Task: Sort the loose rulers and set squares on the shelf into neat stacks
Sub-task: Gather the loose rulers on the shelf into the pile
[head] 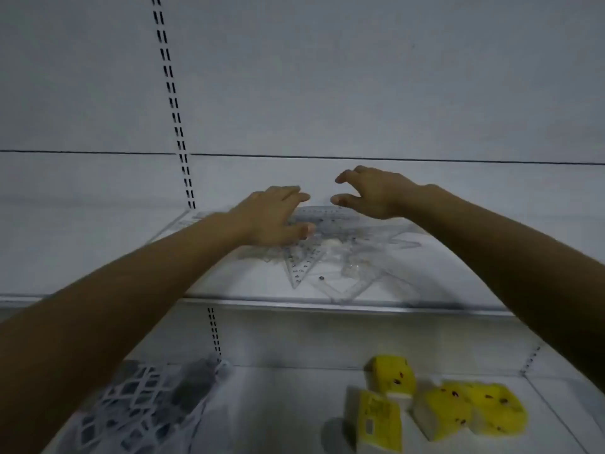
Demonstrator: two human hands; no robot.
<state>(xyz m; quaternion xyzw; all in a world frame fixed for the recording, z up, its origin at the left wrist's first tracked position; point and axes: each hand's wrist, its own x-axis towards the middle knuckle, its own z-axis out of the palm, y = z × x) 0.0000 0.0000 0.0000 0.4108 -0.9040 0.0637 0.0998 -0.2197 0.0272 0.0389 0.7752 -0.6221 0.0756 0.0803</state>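
- Rulers and set squares (327,253), all of clear plastic, are found in a loose, overlapping heap on the upper shelf (248,286), from its rear to near its front lip.
- One set square (301,267) is seen at the front of the heap, one corner pointed toward the front edge of the shelf; printed scale marks are visible along its sides.
- A long ruler (330,221) is laid across the rear of the heap, just below both hands.
- The left hand (271,217) is stretched over the left end of the heap. Its fingers (294,193) are held straight and released, with nothing grasped. The thumb tip is placed at the long ruler; whether it presses cannot be told.
- The right hand (373,191) is held above the rear of the heap. Its fingers are loosely curved and spread, and nothing is grasped.
- The two hands are held near each other but apart.
- A slotted upright (173,103) is fixed to the grey back panel behind the shelf.
- On the lower shelf (294,404), yellow packs (442,401) are grouped at the right, and a white netted item (140,407) is placed at the left.
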